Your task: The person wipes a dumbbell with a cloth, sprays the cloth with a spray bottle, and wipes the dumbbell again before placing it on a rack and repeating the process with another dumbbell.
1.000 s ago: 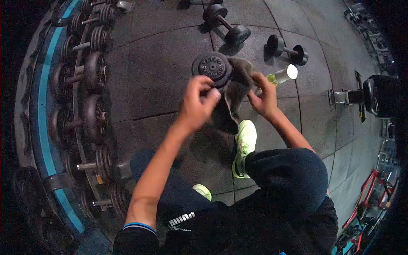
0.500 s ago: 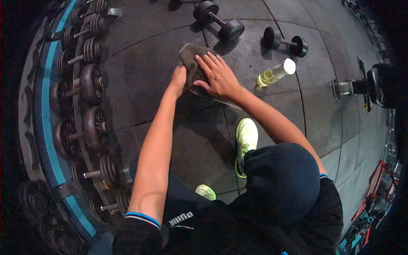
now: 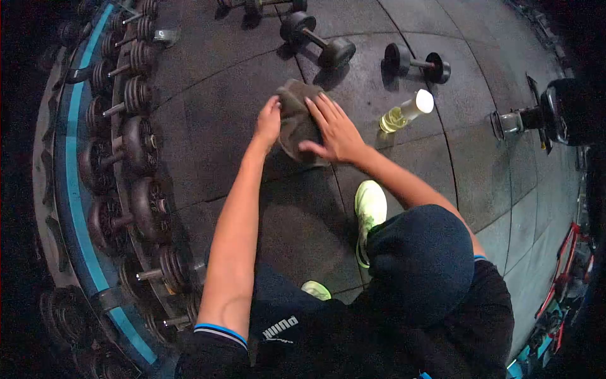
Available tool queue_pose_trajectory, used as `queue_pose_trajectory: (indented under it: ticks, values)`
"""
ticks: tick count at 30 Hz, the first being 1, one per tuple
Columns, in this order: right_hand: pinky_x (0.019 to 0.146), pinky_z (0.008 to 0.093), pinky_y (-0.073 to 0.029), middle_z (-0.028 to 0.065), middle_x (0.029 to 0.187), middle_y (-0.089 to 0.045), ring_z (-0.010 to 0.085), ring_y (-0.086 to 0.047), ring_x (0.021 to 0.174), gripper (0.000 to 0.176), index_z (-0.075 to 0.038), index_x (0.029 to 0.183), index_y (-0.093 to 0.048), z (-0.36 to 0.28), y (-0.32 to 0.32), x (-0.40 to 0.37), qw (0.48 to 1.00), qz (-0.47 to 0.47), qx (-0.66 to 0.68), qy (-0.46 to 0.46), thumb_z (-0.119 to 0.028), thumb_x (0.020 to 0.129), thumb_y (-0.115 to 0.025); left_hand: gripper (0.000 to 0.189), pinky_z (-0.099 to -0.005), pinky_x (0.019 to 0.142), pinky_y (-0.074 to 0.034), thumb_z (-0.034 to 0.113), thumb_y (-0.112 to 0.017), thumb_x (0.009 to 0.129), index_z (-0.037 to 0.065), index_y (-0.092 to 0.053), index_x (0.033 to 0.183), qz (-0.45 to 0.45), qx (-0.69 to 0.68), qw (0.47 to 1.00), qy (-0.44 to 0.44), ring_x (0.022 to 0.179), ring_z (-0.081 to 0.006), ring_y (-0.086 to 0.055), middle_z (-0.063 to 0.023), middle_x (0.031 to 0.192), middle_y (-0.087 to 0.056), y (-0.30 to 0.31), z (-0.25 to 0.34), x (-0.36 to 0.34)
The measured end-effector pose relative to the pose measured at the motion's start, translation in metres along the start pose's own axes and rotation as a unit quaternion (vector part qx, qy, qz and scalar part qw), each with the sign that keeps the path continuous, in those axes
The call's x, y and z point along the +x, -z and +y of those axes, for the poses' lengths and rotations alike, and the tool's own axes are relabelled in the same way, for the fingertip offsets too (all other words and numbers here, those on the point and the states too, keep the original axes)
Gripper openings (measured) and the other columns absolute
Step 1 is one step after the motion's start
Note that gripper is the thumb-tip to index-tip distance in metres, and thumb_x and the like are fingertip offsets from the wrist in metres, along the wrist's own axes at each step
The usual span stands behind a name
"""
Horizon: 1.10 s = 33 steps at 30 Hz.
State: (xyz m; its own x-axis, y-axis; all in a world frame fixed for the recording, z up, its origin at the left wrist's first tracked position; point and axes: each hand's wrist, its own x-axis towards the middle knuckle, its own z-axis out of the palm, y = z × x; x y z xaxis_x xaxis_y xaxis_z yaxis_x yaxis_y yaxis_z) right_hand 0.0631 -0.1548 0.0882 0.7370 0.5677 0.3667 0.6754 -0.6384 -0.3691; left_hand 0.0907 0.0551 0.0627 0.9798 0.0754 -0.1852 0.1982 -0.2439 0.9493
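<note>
A grey-brown cloth [image 3: 295, 129] is held up in front of me, above the dark floor. My left hand [image 3: 268, 123] pinches its left edge between thumb and fingers. On the cloth's right side my right hand [image 3: 338, 132] lies flat, fingers stretched out and thumb apart, pressing against the fabric. What the cloth covers, if anything, cannot be made out. To the right of my right hand stands a clear bottle [image 3: 395, 119] with a white top and yellowish liquid.
Dumbbells [image 3: 319, 41] lie on the floor ahead, with a smaller dumbbell [image 3: 416, 62] beside them. A long rack [image 3: 74, 158] with a blue stripe carries several dumbbells at left. Gym equipment [image 3: 558, 117] stands at right. A pale yellow shoe [image 3: 370, 205] shows below my hands.
Both hands and the cloth have moved a little down and right in the view. The right hand has slid toward the cloth's right side. The whole view has shifted slightly.
</note>
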Motion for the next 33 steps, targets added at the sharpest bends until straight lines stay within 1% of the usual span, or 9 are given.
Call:
queue_pose_trajectory:
  ticks: [4, 7, 10, 16, 19, 23, 27, 30, 33]
  values:
    - [0.115, 0.0502, -0.028, 0.0302, 0.144, -0.041, 0.0468, -0.035, 0.138, 0.100, 0.005, 0.147, -0.034, -0.009, 0.003, -0.023, 0.999, -0.008, -0.035, -0.022, -0.068, 0.082, -0.060, 0.040, -0.0368, 0.102, -0.042, 0.025, -0.037, 0.104, 0.006, -0.053, 0.135, 0.012, 0.037, 0.997, -0.063, 0.119, -0.0252, -0.056, -0.0138, 0.128, -0.061, -0.007, -0.019, 0.005]
    - [0.115, 0.0517, -0.028, 0.0305, 0.145, -0.040, 0.0468, -0.036, 0.137, 0.099, 0.004, 0.147, -0.035, 0.015, -0.013, 0.023, 1.000, 0.011, 0.027, -0.011, -0.067, 0.083, -0.060, 0.041, -0.0399, 0.103, -0.042, 0.026, -0.036, 0.101, 0.008, -0.056, 0.132, 0.021, 0.042, 0.998, 0.037, 0.122, -0.0333, -0.056, -0.0175, 0.128, -0.061, -0.005, -0.021, 0.013]
    - [0.115, 0.0516, -0.029, 0.0320, 0.148, -0.034, 0.0483, -0.032, 0.139, 0.095, -0.002, 0.150, -0.033, 0.026, -0.018, 0.043, 0.998, -0.033, 0.057, -0.002, -0.062, 0.083, -0.063, 0.044, -0.0404, 0.103, -0.042, 0.029, -0.034, 0.100, 0.006, -0.055, 0.132, 0.008, 0.022, 1.000, 0.004, 0.120, -0.0338, -0.057, -0.0202, 0.126, -0.062, -0.002, -0.023, 0.010]
    - [0.115, 0.0551, -0.026, 0.0373, 0.145, -0.034, 0.0556, -0.028, 0.138, 0.087, -0.017, 0.153, -0.035, -0.014, -0.005, -0.026, 0.999, -0.029, -0.017, -0.036, -0.061, 0.083, -0.064, 0.042, -0.0394, 0.102, -0.043, 0.026, -0.034, 0.104, 0.001, -0.056, 0.129, 0.026, 0.059, 0.994, -0.092, 0.119, -0.0325, -0.058, -0.0172, 0.127, -0.062, -0.008, -0.016, 0.001]
    - [0.113, 0.0570, -0.027, 0.0353, 0.146, -0.034, 0.0533, -0.030, 0.138, 0.089, -0.016, 0.152, -0.035, -0.012, -0.008, 0.001, 0.998, -0.011, -0.055, -0.039, -0.065, 0.083, -0.061, 0.040, -0.0383, 0.101, -0.043, 0.024, -0.034, 0.103, 0.001, -0.055, 0.129, 0.085, 0.038, 0.995, -0.043, 0.116, -0.0315, -0.059, -0.0183, 0.124, -0.062, -0.017, -0.045, 0.018]
    - [0.112, 0.0566, -0.029, 0.0318, 0.147, -0.036, 0.0501, -0.034, 0.137, 0.089, -0.013, 0.151, -0.036, 0.008, -0.021, 0.049, 0.999, -0.009, -0.013, -0.033, -0.068, 0.084, -0.057, 0.043, -0.0363, 0.100, -0.044, 0.028, -0.035, 0.104, 0.003, -0.051, 0.136, -0.059, -0.155, 0.984, -0.059, 0.116, -0.0223, -0.059, -0.0131, 0.126, -0.062, 0.000, -0.042, 0.009]
    - [0.112, 0.0563, -0.028, 0.0306, 0.148, -0.035, 0.0495, -0.033, 0.137, 0.089, -0.013, 0.151, -0.037, -0.004, -0.014, 0.026, 0.999, 0.000, -0.044, 0.006, -0.068, 0.084, -0.057, 0.044, -0.0371, 0.100, -0.044, 0.022, -0.035, 0.100, 0.001, -0.054, 0.133, -0.009, -0.067, 0.998, -0.007, 0.115, -0.0274, -0.059, -0.0187, 0.123, -0.063, -0.001, -0.013, -0.003]
    - [0.113, 0.0559, -0.027, 0.0294, 0.150, -0.033, 0.0494, -0.031, 0.139, 0.088, -0.015, 0.151, -0.038, -0.015, -0.014, 0.004, 0.998, 0.007, -0.066, 0.010, -0.068, 0.083, -0.059, 0.043, -0.0373, 0.099, -0.045, 0.024, -0.036, 0.100, 0.000, -0.055, 0.130, 0.039, -0.090, 0.995, 0.000, 0.114, -0.0273, -0.059, -0.0177, 0.120, -0.064, -0.007, -0.039, 0.013]
    - [0.113, 0.0534, -0.028, 0.0285, 0.147, -0.038, 0.0483, -0.034, 0.137, 0.086, -0.014, 0.147, -0.043, -0.004, -0.014, 0.029, 0.996, -0.011, -0.070, 0.046, -0.067, 0.082, -0.060, 0.043, -0.0378, 0.091, -0.049, 0.026, -0.036, 0.100, -0.003, -0.058, 0.123, 0.029, -0.097, 0.994, 0.042, 0.104, -0.0242, -0.062, -0.0152, 0.116, -0.065, -0.007, -0.009, -0.005]
